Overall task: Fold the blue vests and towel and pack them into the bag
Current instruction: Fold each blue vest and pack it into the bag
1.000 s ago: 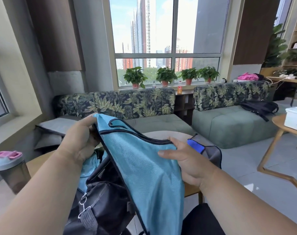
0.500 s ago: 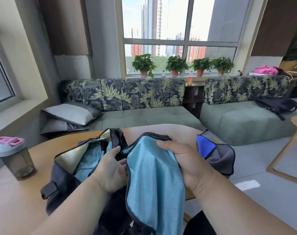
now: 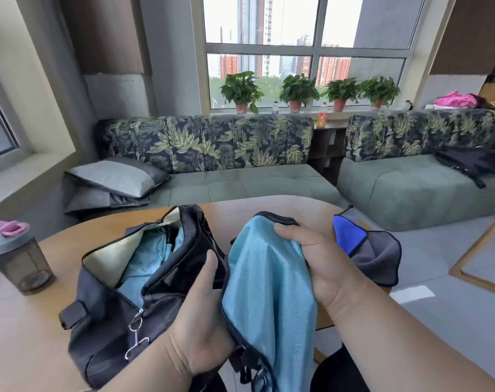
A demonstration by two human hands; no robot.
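Round light-wood table (image 3: 19, 329) carries a dark grey fabric bag (image 3: 104, 315), mouth gaping, pale lining showing, light-blue cloth already inside. A light-blue mesh vest with dark trim (image 3: 269, 295) hangs just right of the bag, off the near table edge. Right hand (image 3: 322, 258) grips its top, thumb over the cloth, fingers curled behind. Left hand (image 3: 203, 318) clasps its lower left edge against the bag; fingertips hidden. Grey-and-royal-blue towel (image 3: 373, 250) lies crumpled beyond the right hand.
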